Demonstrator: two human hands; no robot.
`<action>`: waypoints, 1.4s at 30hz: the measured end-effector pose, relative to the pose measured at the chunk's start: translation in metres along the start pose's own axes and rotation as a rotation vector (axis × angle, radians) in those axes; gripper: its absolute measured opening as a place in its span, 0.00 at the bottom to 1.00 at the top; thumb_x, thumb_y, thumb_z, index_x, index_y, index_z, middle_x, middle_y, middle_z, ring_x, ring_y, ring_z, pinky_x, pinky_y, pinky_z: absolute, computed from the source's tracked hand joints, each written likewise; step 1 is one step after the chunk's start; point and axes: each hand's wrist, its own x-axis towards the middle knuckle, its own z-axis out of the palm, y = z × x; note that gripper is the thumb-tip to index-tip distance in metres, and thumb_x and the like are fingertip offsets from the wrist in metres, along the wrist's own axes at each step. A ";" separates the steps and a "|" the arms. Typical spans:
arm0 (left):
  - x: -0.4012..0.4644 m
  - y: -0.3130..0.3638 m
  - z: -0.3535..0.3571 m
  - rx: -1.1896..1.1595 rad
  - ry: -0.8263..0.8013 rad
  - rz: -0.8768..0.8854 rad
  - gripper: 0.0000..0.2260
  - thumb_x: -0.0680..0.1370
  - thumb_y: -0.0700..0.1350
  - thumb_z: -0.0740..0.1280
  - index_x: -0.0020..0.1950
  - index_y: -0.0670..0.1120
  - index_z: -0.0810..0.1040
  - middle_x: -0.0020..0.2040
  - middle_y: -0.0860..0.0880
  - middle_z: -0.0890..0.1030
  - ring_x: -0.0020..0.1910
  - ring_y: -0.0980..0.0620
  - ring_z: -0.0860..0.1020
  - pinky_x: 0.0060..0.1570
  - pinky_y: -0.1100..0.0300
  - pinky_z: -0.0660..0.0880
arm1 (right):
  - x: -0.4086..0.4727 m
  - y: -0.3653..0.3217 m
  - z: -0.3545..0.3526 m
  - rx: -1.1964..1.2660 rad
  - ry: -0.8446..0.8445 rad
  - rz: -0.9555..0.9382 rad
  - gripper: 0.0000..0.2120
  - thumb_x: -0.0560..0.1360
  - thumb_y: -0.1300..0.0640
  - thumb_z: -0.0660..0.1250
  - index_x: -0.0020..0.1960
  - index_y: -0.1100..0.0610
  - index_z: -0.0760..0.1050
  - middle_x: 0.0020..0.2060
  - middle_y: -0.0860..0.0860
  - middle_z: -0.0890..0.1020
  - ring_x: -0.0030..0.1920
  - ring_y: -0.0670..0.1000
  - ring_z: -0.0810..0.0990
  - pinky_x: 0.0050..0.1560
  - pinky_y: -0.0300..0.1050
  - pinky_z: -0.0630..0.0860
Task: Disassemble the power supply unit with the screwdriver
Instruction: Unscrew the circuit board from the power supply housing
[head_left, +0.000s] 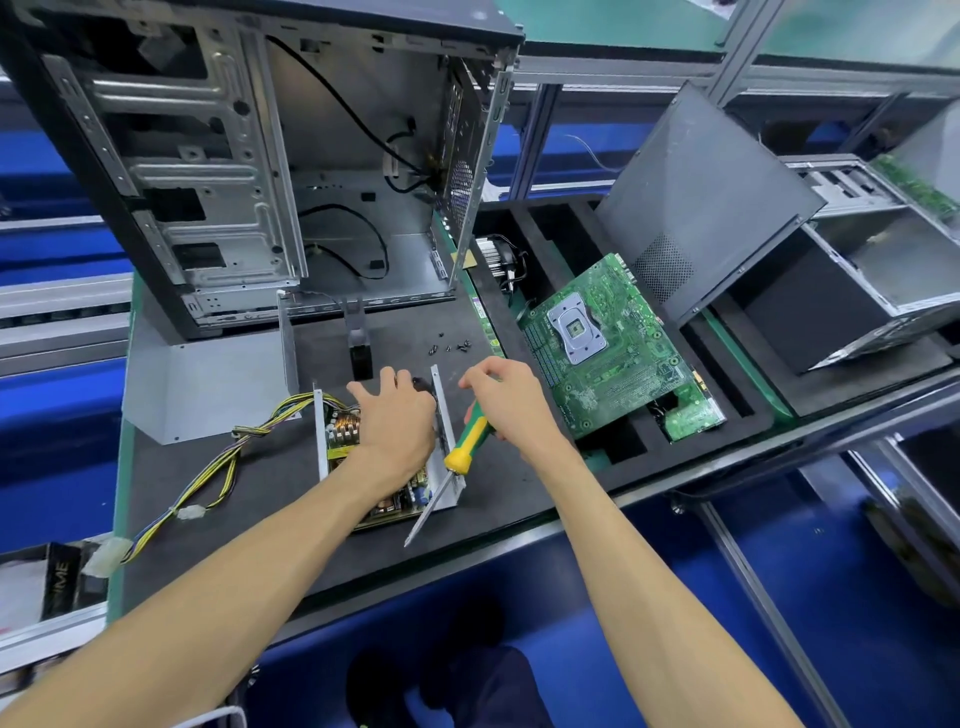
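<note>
The power supply unit (337, 441) lies open on the black mat, its circuit board and copper coils showing between two grey side walls. My left hand (397, 423) lies over its far half, fingers curled down onto a black part at the far end. My right hand (506, 400) grips the green and yellow screwdriver (467, 441) just right of the unit. The tool's metal shaft slants down towards the near edge, and the fingertips of that hand are pinched together. The unit's grey metal cover (208, 384) lies to the left.
Several loose black screws (449, 347) lie beyond my hands. The unit's yellow and black cable bundle (228, 457) trails left. An open computer case (260, 156) stands behind. A green motherboard (608, 353) sits in a foam tray at right, under a leaning side panel (701, 197).
</note>
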 end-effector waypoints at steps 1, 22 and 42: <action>0.000 0.001 0.000 0.010 -0.003 0.000 0.07 0.77 0.43 0.66 0.53 0.45 0.80 0.61 0.42 0.73 0.66 0.38 0.66 0.64 0.28 0.63 | -0.001 0.000 0.000 0.005 0.002 -0.003 0.08 0.72 0.52 0.62 0.43 0.53 0.79 0.24 0.51 0.82 0.20 0.43 0.75 0.19 0.31 0.63; 0.001 -0.002 0.001 -0.091 -0.033 -0.020 0.09 0.77 0.47 0.66 0.54 0.44 0.79 0.60 0.41 0.73 0.64 0.38 0.66 0.63 0.29 0.65 | -0.009 0.002 0.009 -0.058 0.031 -0.032 0.06 0.78 0.52 0.64 0.47 0.52 0.79 0.31 0.51 0.84 0.27 0.48 0.76 0.21 0.35 0.67; 0.034 -0.046 -0.057 -1.504 0.037 -0.253 0.05 0.76 0.39 0.69 0.43 0.42 0.85 0.38 0.47 0.86 0.40 0.49 0.86 0.35 0.62 0.80 | 0.016 -0.002 -0.018 0.803 0.132 0.295 0.04 0.78 0.60 0.64 0.48 0.59 0.77 0.32 0.52 0.80 0.20 0.48 0.65 0.18 0.37 0.57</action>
